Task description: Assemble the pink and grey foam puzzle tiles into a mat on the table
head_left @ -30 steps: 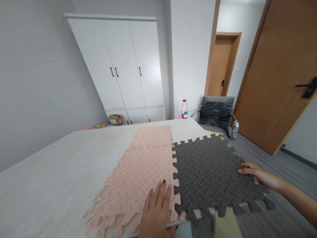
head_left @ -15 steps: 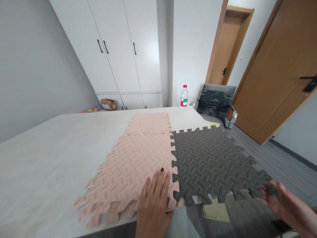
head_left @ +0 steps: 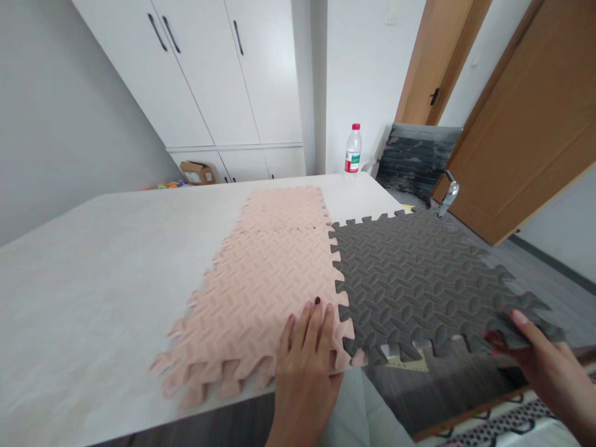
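Observation:
My left hand (head_left: 307, 357) lies flat, fingers stretched out, on the front right part of a pink foam puzzle mat (head_left: 261, 279). Along the front edge, a second pink layer shows under it. Another pink foam mat (head_left: 284, 205) joins its far side. To the right, a dark grey foam mat (head_left: 414, 279) meets the pink one along a toothed seam and juts out past the table's right side. My right hand (head_left: 547, 360) grips the grey mat's near right corner, with the thumb on top and the other fingers at or under the edge.
A white table (head_left: 112, 285) carries the mats. At its far right corner stands a clear bottle (head_left: 354, 149) with a red cap. Beyond are a dark chair (head_left: 414, 161), a cardboard box (head_left: 198, 173) and white cabinets (head_left: 200, 68). Something yellowish (head_left: 410, 360) shows below the grey mat.
The view has tilted downward, so the mats sit higher in it. My right hand's thumb now shows on top of the grey mat. My left hand stays on the pink mat.

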`<state>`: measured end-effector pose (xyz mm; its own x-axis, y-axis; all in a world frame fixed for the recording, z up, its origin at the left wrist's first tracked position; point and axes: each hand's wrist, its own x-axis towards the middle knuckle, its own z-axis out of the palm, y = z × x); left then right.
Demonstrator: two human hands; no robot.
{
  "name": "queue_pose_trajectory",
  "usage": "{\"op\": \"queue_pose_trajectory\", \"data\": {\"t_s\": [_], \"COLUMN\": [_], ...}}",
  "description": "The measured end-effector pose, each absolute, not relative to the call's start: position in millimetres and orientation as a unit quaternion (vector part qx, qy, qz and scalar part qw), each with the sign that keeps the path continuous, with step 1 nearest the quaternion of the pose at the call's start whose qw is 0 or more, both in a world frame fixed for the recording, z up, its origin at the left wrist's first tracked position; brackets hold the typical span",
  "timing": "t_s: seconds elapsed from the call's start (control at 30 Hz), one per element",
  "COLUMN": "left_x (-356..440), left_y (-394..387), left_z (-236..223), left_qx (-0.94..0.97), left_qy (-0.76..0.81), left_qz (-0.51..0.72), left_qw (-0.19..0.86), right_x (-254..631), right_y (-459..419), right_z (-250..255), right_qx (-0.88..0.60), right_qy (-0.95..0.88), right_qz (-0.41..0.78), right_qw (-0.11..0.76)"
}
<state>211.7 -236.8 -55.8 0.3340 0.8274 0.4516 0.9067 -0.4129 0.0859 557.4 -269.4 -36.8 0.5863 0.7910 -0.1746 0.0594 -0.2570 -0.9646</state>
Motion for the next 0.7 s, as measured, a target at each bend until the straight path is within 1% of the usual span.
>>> {"op": "queue_pose_trajectory", "data": {"t_s": [0.1,0.2,0.33,0.53,0.6,0.7], "left_x": [213,211,208,209,211,212], "left_y": [-234,-233,-234,-237,-238,-239], "left_z": [-54,-54,-57,-57,-56,-55], "left_qx": [-0.808,-0.809,-0.823,-0.824,-0.822,-0.823], "left_qy": [-0.532,-0.53,-0.519,-0.527,-0.53,-0.528], "left_qz": [-0.237,-0.24,-0.211,-0.181,-0.185,-0.189], "left_qw": [0.084,0.079,0.095,0.101,0.099,0.092], "right_x": [552,553,559,582,594,620], "right_y": [-266,-260,-253,-224,-204,-174], "right_z": [-33,-28,-23,-24,-21,-7], "right_qx": [-0.706,-0.692,-0.659,-0.642,-0.634,-0.621], "right_qy": [-0.261,-0.246,-0.283,-0.312,-0.302,-0.301], "right_qz": [0.382,0.393,0.379,0.387,0.362,0.271], "right_qw": [0.536,0.553,0.585,0.584,0.613,0.671]}}
